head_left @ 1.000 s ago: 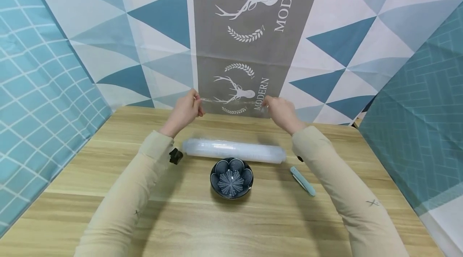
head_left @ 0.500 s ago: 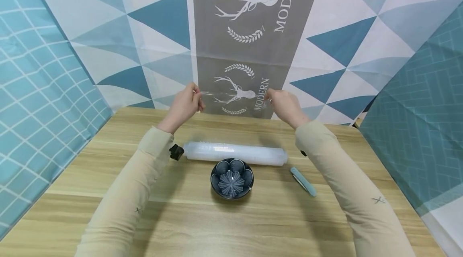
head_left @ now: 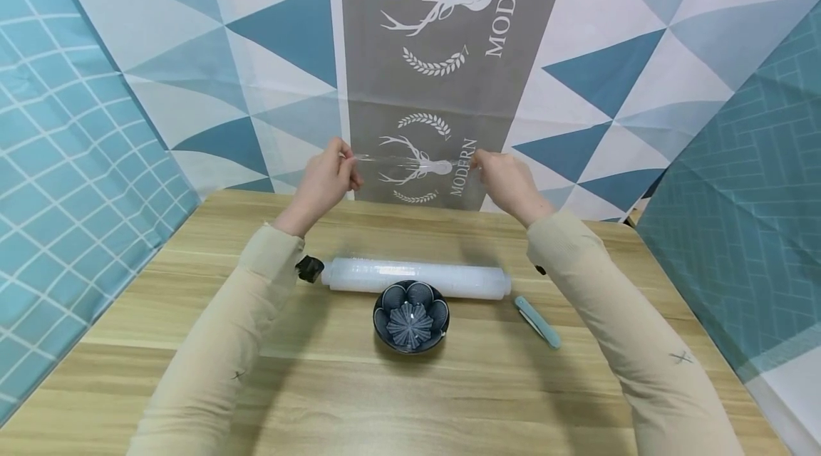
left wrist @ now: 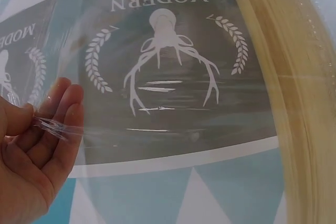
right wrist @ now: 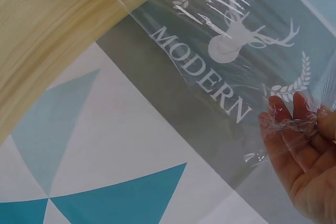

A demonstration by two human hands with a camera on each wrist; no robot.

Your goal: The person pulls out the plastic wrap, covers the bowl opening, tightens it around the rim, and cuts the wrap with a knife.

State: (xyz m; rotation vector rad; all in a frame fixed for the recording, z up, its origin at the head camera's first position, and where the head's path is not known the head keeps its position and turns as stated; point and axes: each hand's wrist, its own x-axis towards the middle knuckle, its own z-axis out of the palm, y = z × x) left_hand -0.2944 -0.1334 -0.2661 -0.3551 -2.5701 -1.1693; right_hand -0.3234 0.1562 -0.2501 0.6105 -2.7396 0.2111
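Between my two hands a clear sheet of plastic wrap (left wrist: 157, 124) is stretched, showing only by its glints. My left hand (head_left: 326, 177) pinches one corner between thumb and fingers; in the left wrist view the film bunches at the fingertips (left wrist: 65, 90). On the other side my right hand (head_left: 508, 182) pinches the opposite corner, where the film looks crumpled in the right wrist view. Below the hands, a roll of plastic wrap (head_left: 420, 276) lies crosswise on the table. Right in front of it stands a dark blue bowl (head_left: 410, 324) with a petal pattern.
A light teal folded utility knife (head_left: 537, 322) lies right of the bowl on the wooden table (head_left: 398, 406). Patterned cloth hangs behind the table's back edge, with teal panels (head_left: 83, 107) at both sides. A black camera mount (head_left: 311, 268) sits at the left wrist.
Both hands have risen slightly, drawing the film up, and the right hand has moved a little to the right. The roll has shifted slightly toward the bowl.
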